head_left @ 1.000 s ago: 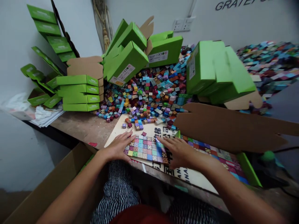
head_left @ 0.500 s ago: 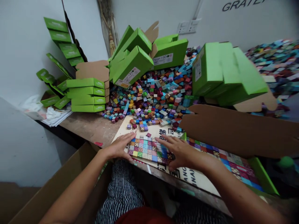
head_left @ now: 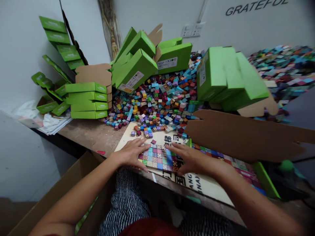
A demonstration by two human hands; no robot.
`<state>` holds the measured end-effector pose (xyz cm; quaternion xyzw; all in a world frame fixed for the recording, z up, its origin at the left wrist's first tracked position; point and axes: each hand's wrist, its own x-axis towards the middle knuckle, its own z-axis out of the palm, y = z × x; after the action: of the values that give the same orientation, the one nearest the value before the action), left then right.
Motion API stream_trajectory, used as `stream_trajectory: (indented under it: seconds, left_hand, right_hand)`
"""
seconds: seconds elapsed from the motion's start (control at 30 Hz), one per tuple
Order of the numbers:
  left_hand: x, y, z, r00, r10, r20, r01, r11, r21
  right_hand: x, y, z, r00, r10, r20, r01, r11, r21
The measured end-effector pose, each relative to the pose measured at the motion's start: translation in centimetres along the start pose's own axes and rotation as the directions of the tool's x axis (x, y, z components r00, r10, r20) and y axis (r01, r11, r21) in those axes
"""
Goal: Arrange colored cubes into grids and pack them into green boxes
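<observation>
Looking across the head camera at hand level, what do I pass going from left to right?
Open cardboard carton, left hand, grid of coloured cubes, right hand, strip of coloured cubes, green cardboard edge.

The left hand and right hand were both open, palms down, with the fingers spread and angled inward toward each other, the fingertips well apart. The left forearm and right forearm reached forward from the lower corners, converging at the wrists.
</observation>
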<state>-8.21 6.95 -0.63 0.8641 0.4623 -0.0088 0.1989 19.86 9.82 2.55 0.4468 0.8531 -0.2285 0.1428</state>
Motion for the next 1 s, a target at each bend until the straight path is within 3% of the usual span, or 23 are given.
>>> stream_trajectory:
  seconds: [0.17,0.3,0.4,0.5,0.57,0.67,0.77,0.83,1.0]
  left_hand:
    - [1.0,0.7,0.8,1.0,0.001,-0.023,0.0,1.0,0.017]
    - [0.1,-1.2,0.6,0.999,-0.031,-0.034,0.031,0.999,0.009]
    - [-1.1,-3.3,0.2,0.997,-0.068,-0.029,0.067,0.998,-0.018]
    - [-2.0,-3.6,0.1,0.994,-0.098,-0.037,0.098,0.995,-0.007]
    - [-2.0,-2.2,0.3,0.991,-0.098,-0.088,0.1,0.995,0.019]
    - [-1.0,1.6,1.3,0.98,-0.023,-0.196,0.035,0.998,0.054]
    - [0.9,5.3,2.9,0.964,0.071,-0.255,-0.055,0.996,0.069]
    - [2.0,6.8,3.9,0.958,0.045,-0.282,-0.029,0.998,0.062]
    - [2.7,7.4,5.0,0.946,-0.006,-0.323,0.029,0.997,0.067]
  right_hand:
    - [0.7,-1.4,1.3,1.0,0.009,-0.015,-0.01,0.999,-0.046]
    - [1.8,-2.7,1.8,0.997,-0.044,-0.055,0.041,0.998,-0.048]
    - [2.7,-3.4,0.9,0.993,-0.094,-0.076,0.089,0.994,-0.057]
    - [4.1,-3.2,-1.0,0.993,-0.079,-0.087,0.076,0.996,-0.038]
    - [5.6,-3.0,-2.1,0.973,-0.014,-0.232,0.009,1.0,-0.021]
    - [8.7,-3.8,-2.6,0.907,0.08,-0.413,-0.092,0.996,-0.01]
    - [11.7,-5.5,-2.0,0.906,0.102,-0.412,-0.12,0.993,-0.018]
    - [13.0,-6.4,-1.5,0.905,0.119,-0.408,-0.138,0.99,-0.015]
    - [11.7,-5.1,-2.0,0.92,0.107,-0.377,-0.121,0.993,-0.013]
